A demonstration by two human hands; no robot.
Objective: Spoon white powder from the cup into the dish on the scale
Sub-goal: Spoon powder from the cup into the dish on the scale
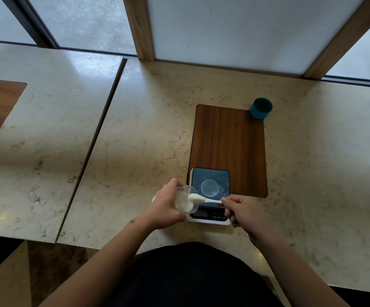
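Head view: the scale [210, 185] sits on the bench [135, 140], overlapping the near-left corner of a wooden inlay [228, 138]. The clear dish [209, 187] rests centred on the scale platform. The left hand [165, 207] grips the cup [186, 200], tilted with its mouth toward the scale, at the scale's left edge. The right hand [244, 210] pinches the handle of the spoon [201, 198]; its powder-loaded bowl is at the cup mouth. A teal container [261, 108] stands beyond the scale, at the inlay's far-right corner.
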